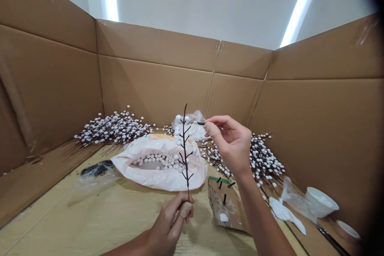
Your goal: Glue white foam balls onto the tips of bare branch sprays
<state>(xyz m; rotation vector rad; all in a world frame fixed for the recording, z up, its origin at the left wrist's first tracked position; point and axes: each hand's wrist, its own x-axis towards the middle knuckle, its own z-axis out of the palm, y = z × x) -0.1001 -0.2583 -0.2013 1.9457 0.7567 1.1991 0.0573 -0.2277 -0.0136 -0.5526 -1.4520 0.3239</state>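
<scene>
My left hand [174,220] pinches the bottom of a dark brown artificial berry branch [185,148], which stands upright above the table. White balls sit on several of its twigs, mostly in the upper part; other twigs end bare. My right hand [229,138] is raised to the right of the branch top, with thumb and forefinger closed on a thin black stick [201,123]. Its whitish tip points left toward the upper twigs; whether it touches them I cannot tell. Beige coverings show on both thumbs.
Behind the branch lies an open white plastic bag [162,182] of white balls. Finished-looking berry branches are heaped at left [112,130] and right [267,158]. A cardboard piece [214,200] holds black pegs. A white bowl [321,202] and tape roll [346,230] stand right. Cardboard walls [156,84] surround the table.
</scene>
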